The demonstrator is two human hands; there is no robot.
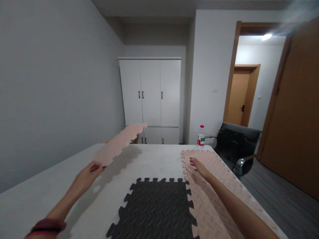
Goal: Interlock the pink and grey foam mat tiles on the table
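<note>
My left hand [91,172] pinches the near corner of a pink foam mat tile [119,141] with notched edges, held tilted above the left side of the white table. Over on the right, my right hand [198,166] hovers over or rests on more pink foam matting [208,209]; contact cannot be made out. Its fingers are stretched out and hold nothing. A black foam mat tile [157,209] with a ridged surface lies flat in the middle, its right edge against the pink matting. My right forearm hides part of that matting.
On the far right corner of the white table [159,162] stands a plastic bottle [201,136] with a red cap. A black chair [236,142] is beyond the right edge. A grey wall [50,83] runs along the left, and a white cabinet [151,93] stands behind.
</note>
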